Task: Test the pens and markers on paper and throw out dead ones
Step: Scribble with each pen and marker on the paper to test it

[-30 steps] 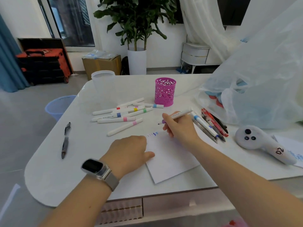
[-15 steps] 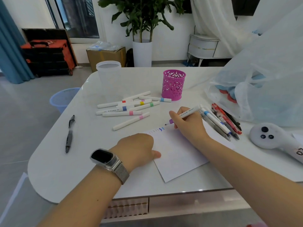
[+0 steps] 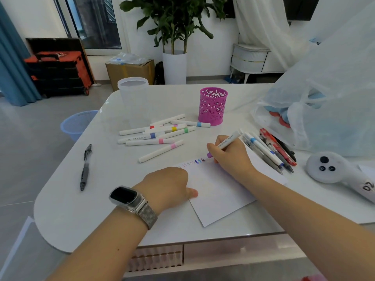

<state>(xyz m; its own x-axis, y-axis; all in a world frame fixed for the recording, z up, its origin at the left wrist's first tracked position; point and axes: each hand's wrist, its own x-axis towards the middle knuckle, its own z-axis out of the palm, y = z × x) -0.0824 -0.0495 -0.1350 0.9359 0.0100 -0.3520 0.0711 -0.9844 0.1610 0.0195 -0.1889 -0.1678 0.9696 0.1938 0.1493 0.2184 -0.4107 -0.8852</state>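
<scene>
**Marker tip meets the paper on a white worktop**

The white worktop [image 3: 67,216] has rounded corners and a glossy top, with drawer fronts showing below its near edge. Behind it the room has a grey floor, a potted plant [image 3: 174,27] against the wall, a cardboard box [image 3: 129,72], a red-and-black crate [image 3: 58,72] and a blue curtain at the left. A blue waste basket [image 3: 77,124] stands on the floor beside the worktop's left edge.

The right hand [image 3: 229,157] pinches a white marker [image 3: 225,142], its purple tip touching the paper [image 3: 219,199] at the end of a row of small coloured squiggles. The left hand [image 3: 168,185], fingers curled under, presses on the paper's left edge; a watch [image 3: 129,197] sits on that wrist.

A loose group of white markers [image 3: 160,134] with coloured bands lies beyond the paper, near a pink pen cup [image 3: 212,106] and a clear tub [image 3: 134,98]. A bundle of pens [image 3: 269,151] lies just right of the right hand. A black pen [image 3: 86,167] lies alone at the left.

A translucent plastic bag [image 3: 324,94] blurs its blue and red contents. A white plush toy [image 3: 332,169] is cut off at the right edge. The squiggles nearest the left hand are too faint to tell their colour.
</scene>
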